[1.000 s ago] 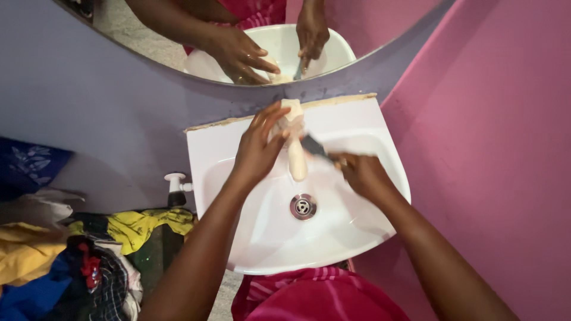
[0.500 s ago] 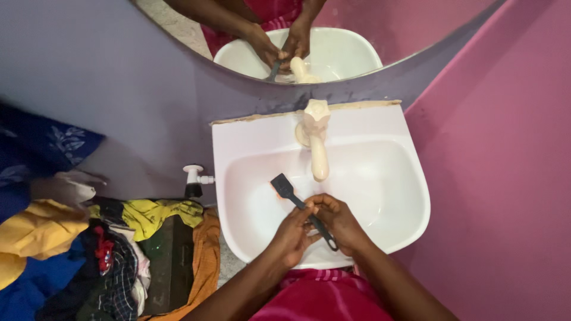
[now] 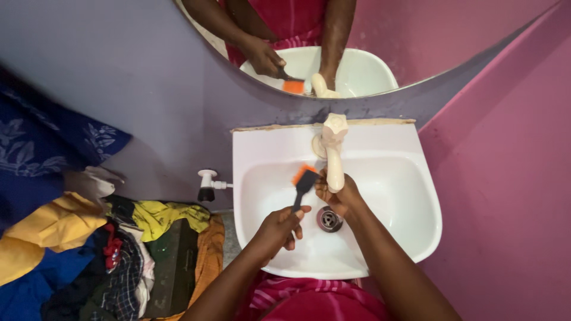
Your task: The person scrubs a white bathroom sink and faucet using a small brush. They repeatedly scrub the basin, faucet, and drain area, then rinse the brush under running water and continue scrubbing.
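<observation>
The single head camera looks steeply down, close over the sink [image 3: 410, 196], facing the wall, whose mirror [image 3: 380, 41] repeats the basin.

I see a glossy white ceramic basin [image 3: 386, 249], a smooth cream plastic tap [image 3: 333, 151] and a matt black plastic brush with orange bristles [image 3: 303, 181].

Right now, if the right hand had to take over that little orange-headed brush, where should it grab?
Grip the black handle of the brush just above the left hand, coming from the right. The handle is slim and bare there, tilting up to the orange head. The right hand is cupped under the cream tap, close beside it.
</observation>
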